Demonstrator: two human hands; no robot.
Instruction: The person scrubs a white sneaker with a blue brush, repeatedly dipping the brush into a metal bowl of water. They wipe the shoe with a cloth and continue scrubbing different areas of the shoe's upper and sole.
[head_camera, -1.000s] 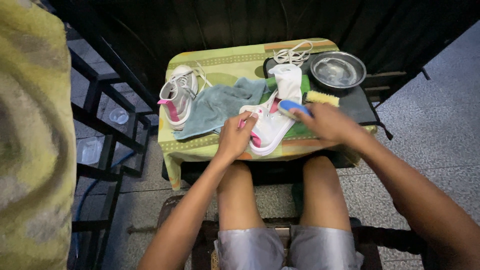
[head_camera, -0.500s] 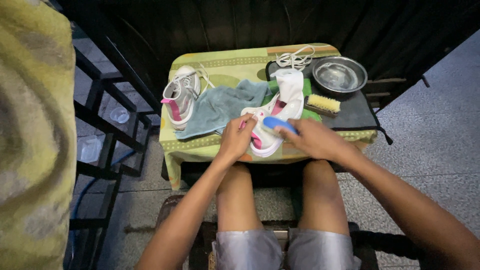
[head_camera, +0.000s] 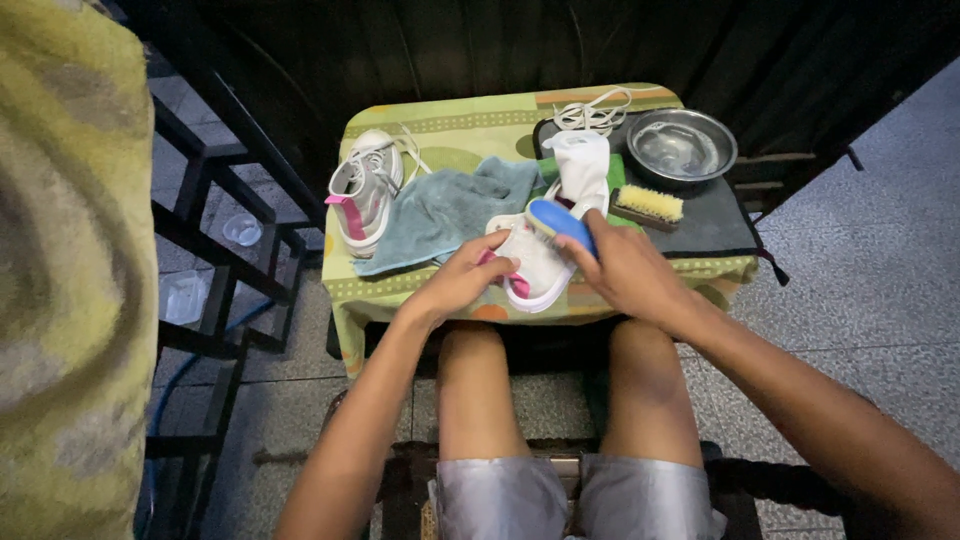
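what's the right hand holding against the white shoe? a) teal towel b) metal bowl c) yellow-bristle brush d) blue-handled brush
d: the right hand grips a blue-handled brush on the white shoe, which the left hand steadies; the yellow-bristle brush lies apart on the table beside the metal bowl.

A small worktop (head_camera: 470, 125) covered in a yellow-green patterned cloth stands on a grey tiled floor (head_camera: 860, 260). Behind its far edge hangs a dark wall or curtain (head_camera: 480, 45). A black metal frame (head_camera: 215, 215) stands beyond the left edge, in dim light.
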